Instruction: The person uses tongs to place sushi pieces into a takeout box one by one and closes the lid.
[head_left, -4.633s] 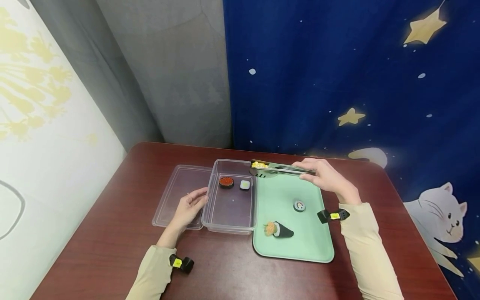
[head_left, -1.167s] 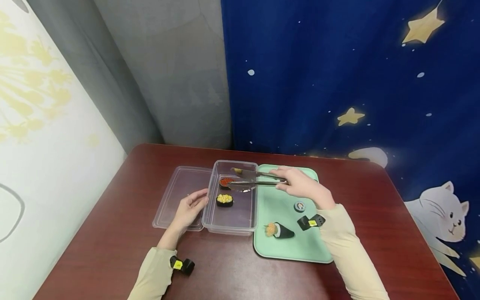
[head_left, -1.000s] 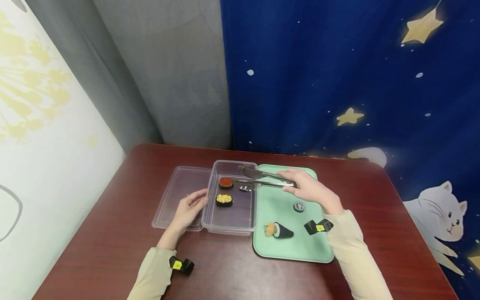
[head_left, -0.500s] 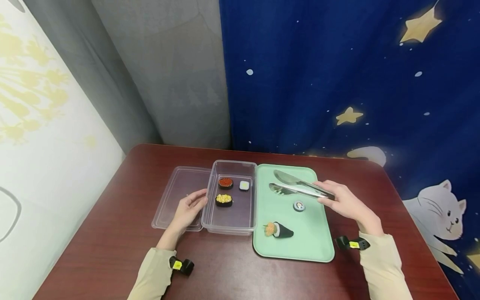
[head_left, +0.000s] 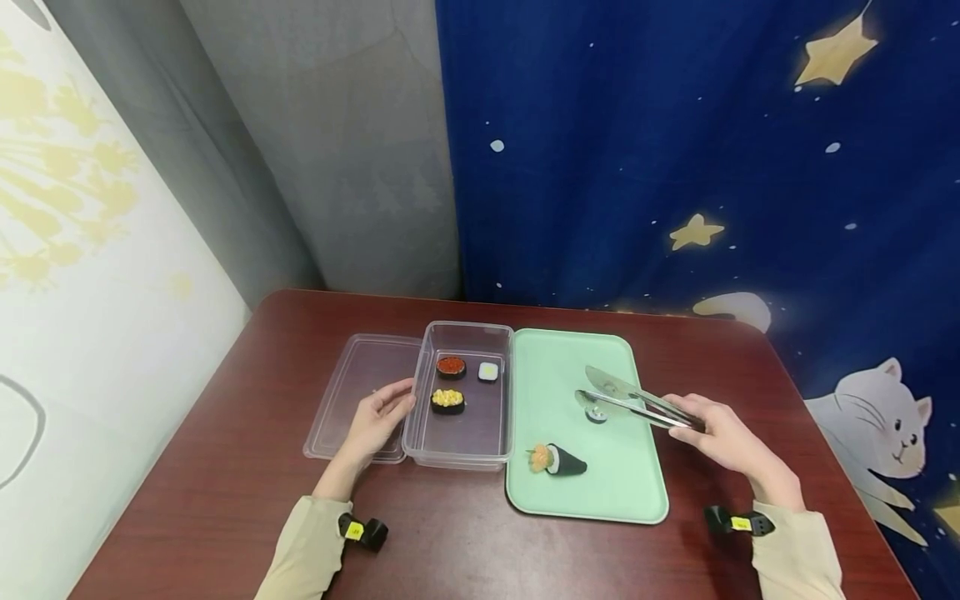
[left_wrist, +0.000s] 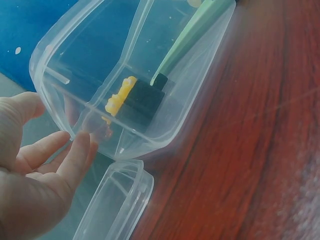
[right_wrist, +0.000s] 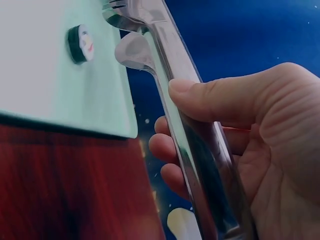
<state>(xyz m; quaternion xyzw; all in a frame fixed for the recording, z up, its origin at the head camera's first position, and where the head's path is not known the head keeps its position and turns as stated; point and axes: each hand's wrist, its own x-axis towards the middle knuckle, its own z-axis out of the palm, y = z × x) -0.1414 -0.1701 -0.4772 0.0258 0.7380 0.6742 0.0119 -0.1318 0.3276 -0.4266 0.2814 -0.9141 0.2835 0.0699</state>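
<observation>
My right hand (head_left: 720,429) grips metal serving tongs (right_wrist: 172,55), thumb on one arm and fingers round the other. The tongs' ends are spread and, in the head view, overlap a small round sushi roll (right_wrist: 81,44) on the green tray (head_left: 540,367). My left hand (head_left: 381,417) touches the left wall of a clear plastic box (head_left: 459,457) with relaxed fingers. In the box lie a sushi with yellow topping (head_left: 447,402), one with red roe (head_left: 452,367) and a small white-topped roll (head_left: 487,372). A cone-shaped hand roll (head_left: 562,461) lies on the tray's near part.
A clear lid (head_left: 337,400) lies on the brown table (head_left: 225,450), left of the box and partly behind my left hand. The tray stands right against the box's right side. Curtains (head_left: 562,167) hang behind the table's far edge.
The tongs held the yellow-topped sushi near the box's right rim; it now lies in the box, released. My right hand has drawn the tongs right and nearer, over the tray. Left hand unmoved.
</observation>
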